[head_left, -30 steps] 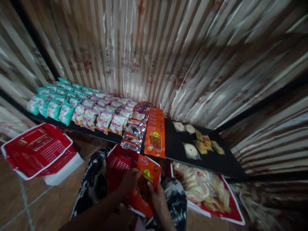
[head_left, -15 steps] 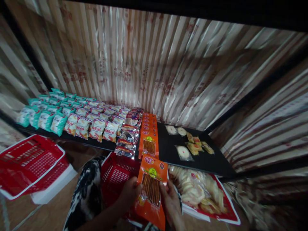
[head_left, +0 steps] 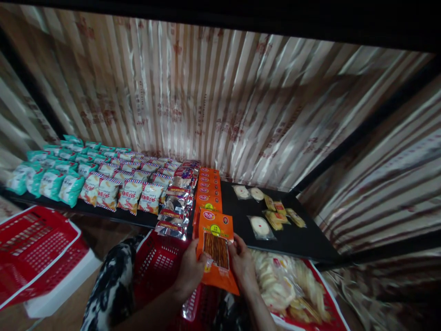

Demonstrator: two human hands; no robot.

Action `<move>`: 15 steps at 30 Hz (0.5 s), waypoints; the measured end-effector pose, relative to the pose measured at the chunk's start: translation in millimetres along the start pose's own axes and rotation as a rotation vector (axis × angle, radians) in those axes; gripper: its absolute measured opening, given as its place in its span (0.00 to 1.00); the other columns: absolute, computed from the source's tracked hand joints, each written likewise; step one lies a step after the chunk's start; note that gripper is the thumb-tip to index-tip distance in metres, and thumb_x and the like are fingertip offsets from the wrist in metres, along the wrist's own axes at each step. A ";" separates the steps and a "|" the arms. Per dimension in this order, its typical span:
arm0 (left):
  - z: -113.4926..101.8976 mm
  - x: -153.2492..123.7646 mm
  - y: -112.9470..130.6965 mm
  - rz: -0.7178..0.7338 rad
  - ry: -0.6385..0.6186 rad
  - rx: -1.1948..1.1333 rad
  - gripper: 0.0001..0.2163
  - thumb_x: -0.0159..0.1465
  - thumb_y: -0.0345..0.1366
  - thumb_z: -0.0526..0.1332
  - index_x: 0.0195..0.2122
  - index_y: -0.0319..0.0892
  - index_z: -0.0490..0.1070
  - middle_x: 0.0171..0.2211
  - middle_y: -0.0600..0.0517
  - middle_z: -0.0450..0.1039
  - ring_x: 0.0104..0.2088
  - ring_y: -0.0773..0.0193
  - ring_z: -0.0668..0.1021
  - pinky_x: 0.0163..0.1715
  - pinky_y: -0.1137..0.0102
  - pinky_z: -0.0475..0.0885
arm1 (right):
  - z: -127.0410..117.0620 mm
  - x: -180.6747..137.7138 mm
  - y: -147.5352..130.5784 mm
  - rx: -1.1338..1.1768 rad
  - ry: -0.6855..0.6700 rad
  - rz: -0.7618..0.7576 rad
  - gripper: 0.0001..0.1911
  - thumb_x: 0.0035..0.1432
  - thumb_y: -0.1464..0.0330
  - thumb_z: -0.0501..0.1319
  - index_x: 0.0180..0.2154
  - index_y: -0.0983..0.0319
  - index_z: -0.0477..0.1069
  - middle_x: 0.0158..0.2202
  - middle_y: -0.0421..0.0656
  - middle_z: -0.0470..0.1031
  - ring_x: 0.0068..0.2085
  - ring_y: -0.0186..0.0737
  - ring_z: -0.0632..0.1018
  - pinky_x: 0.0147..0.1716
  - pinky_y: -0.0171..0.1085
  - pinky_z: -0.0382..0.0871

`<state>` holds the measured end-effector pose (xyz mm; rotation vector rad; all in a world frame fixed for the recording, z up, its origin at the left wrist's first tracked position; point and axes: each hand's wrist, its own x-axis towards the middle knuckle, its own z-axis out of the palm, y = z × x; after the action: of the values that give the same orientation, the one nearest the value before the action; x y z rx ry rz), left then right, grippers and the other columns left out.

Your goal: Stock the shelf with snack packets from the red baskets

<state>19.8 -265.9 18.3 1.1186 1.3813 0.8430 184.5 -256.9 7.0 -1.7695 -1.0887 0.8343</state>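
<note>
Between both hands is an orange snack packet (head_left: pixel 217 246) with a clear window showing brown strips. My left hand (head_left: pixel 191 271) grips its left edge, and my right hand (head_left: pixel 243 264) grips the right edge. The packet is tilted, its top end at the shelf's front edge, overlapping a row of matching orange packets (head_left: pixel 208 186) laid one over another. Left of that row lie dark red and silver packets (head_left: pixel 179 197). To its right, round white pastries (head_left: pixel 260 227) and small yellow packets (head_left: pixel 275 219) lie in clear wrappers on the black shelf (head_left: pixel 234 225).
White shrimp-snack bags (head_left: pixel 131 195) and teal bags (head_left: pixel 70 188) stand in rows on the left. Below are a red basket (head_left: pixel 161 257) near my knees, another red basket (head_left: pixel 37 253) at left, and wrapped pastries (head_left: pixel 275 282) in a red basket at right. A black upper board (head_left: pixel 220 16) hangs overhead.
Both hands have moved the orange packet forward and up, toward the row on the shelf. It now covers the front of that row. The view has shifted slightly.
</note>
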 end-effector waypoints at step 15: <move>14.7 50.9 20.6 0.140 0.130 0.610 0.22 0.56 0.29 0.52 0.54 0.32 0.65 0.60 0.44 0.56 0.61 0.55 0.57 0.60 0.68 0.53 | 28.3 66.2 -5.6 -0.104 0.065 -0.018 0.33 0.48 0.54 0.53 0.51 0.69 0.66 0.26 0.44 0.75 0.26 0.40 0.74 0.26 0.36 0.65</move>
<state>40.6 -213.1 20.0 1.6621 1.7448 0.6089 184.3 -185.7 -5.3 -1.8577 -1.1212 0.7159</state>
